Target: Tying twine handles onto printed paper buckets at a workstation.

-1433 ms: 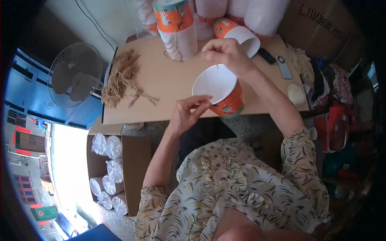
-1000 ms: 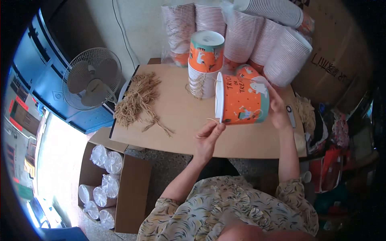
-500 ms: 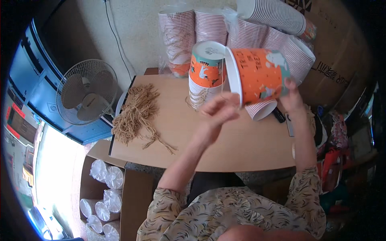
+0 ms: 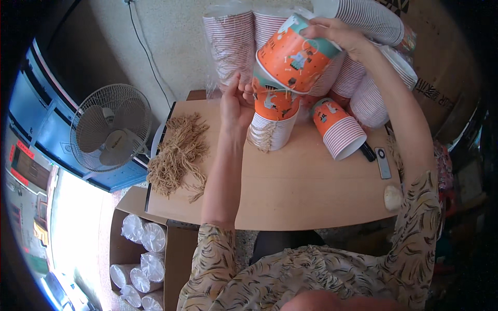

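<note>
High over the table, my right hand [image 4: 332, 33] grips an orange and teal paper bucket [image 4: 293, 57] near its base. The bucket is tilted, with its white rim downward, over the top of an upside-down stack of paper buckets [image 4: 277, 106]. That stack's top is partly hidden by the held bucket. Beside its left side is my left hand [image 4: 236, 103], fingers apart and pointing upward, with nothing held in it. Whether its fingertips touch the stack cannot be made out. Twine [image 4: 266, 136] hangs down the stack's white rims.
Left on the table [image 4: 290, 202] lies a pile of twine [image 4: 176, 155]. A second bucket stack [image 4: 340, 127] lies tilted at right, near a black marker [image 4: 368, 152] and a remote [image 4: 383, 163]. Wrapped stacks [image 4: 228, 44] line the back. A fan [image 4: 111, 129] and carton [image 4: 176, 259] stand left.
My right hand has carried the bucket up and left, over the upright stack, turning its mouth downward. My left hand has moved left and up, from the bucket's rim to the stack's side.
</note>
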Motion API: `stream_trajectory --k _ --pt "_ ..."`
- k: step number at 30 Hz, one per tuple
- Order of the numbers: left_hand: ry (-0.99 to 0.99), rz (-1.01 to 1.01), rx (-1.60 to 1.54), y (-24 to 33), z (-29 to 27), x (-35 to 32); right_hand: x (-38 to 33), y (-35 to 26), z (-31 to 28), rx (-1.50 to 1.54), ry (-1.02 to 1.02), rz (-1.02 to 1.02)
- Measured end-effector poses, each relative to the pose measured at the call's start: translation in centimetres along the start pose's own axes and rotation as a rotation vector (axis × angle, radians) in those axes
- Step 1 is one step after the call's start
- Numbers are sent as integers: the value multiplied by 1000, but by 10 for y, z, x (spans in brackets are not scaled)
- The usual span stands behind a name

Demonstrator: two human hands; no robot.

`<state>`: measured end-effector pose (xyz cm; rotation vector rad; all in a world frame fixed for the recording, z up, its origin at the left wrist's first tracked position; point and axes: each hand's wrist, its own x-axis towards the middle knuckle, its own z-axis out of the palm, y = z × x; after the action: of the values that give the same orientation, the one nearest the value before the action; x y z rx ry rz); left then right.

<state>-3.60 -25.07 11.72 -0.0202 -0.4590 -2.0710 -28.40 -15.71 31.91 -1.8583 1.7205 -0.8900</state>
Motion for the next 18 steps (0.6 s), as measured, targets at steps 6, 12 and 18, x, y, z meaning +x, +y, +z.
stream_trajectory --k 6,12,18 --pt "110 -84 -201 -1 -59 16 11 -10 38 -103 27 91" --pt "236 -70 -139 -20 -83 6 26 13 57 -172 65 118" --pt "139 -18 483 -36 -59 -22 45 24 67 -202 164 82"
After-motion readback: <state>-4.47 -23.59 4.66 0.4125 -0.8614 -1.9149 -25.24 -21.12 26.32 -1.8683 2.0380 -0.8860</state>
